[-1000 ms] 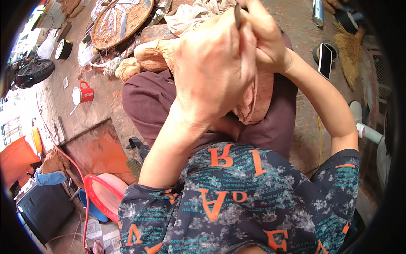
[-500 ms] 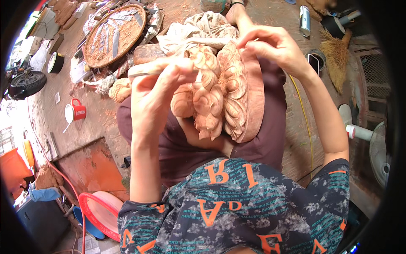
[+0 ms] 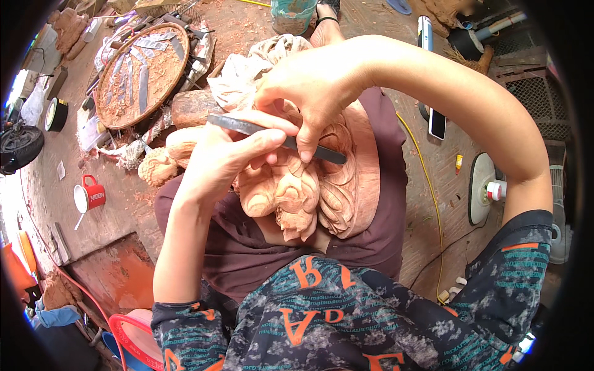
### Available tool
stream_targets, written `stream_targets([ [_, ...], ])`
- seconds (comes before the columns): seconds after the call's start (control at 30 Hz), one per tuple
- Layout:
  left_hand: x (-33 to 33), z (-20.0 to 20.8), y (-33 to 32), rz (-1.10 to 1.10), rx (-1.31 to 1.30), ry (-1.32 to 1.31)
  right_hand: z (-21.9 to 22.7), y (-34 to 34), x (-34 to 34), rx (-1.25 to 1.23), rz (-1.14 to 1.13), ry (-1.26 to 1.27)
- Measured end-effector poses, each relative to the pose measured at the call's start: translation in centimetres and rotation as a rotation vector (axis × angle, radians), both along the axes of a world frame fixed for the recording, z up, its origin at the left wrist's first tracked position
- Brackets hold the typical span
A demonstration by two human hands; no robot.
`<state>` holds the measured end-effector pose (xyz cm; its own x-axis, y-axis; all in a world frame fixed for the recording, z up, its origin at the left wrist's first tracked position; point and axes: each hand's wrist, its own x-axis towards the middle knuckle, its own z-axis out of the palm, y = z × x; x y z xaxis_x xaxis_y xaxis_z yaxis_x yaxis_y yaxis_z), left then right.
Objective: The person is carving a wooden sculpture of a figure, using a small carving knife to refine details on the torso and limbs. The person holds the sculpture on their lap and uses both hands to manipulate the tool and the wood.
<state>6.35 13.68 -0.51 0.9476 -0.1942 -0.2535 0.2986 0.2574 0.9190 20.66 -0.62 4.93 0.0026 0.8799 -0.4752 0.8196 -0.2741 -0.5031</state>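
Left hand (image 3: 223,157): fingers closed on a dark flat tool (image 3: 328,153), thumb along the near side, one end of the tool sticking out past the hand to the left. Right hand (image 3: 322,86): arched over from the right, thumb tip against the same tool just beyond the left fingertips; its other fingers are bent and partly hidden, so cannot tell whether they grip. The tool slants down to the right across a wooden carving (image 3: 297,198); contact between its far end and the wood cannot be judged. The carving, cut in curls and folds, sits between the legs in dark trousers (image 3: 387,142), its upper part covered by the hands. Just beyond the hands: a crumpled whitish cloth (image 3: 238,77), with a log (image 3: 192,108) to its left. Farther left: a round tray (image 3: 114,125) bearing wood shavings and several flat metal blades. On the floor (image 3: 124,216) to the left: a red mug (image 3: 93,195), a thin white stick beside its rim, and a black roll (image 3: 55,114). To the right: a yellow cord (image 3: 433,191), a phone (image 3: 437,123) and a spray can (image 3: 425,34). At the top edge: a greenish bucket (image 3: 292,15).
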Motion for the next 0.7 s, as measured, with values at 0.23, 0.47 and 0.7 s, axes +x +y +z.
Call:
stream_targets([
  [0.23,0.8,-1.4,0.6,0.12,-0.014,0.053,1.0,2.5,0.1,-0.071,0.002,-0.059],
  [0.47,1.1,-0.2,0.1,0.063,-0.055,0.109,1.7,2.6,0.1,-0.109,0.009,-0.011],
  [0.7,0.3,-0.6,-0.4,0.083,-0.104,0.066,2.8,2.5,-0.6,-0.116,0.06,-0.037],
])
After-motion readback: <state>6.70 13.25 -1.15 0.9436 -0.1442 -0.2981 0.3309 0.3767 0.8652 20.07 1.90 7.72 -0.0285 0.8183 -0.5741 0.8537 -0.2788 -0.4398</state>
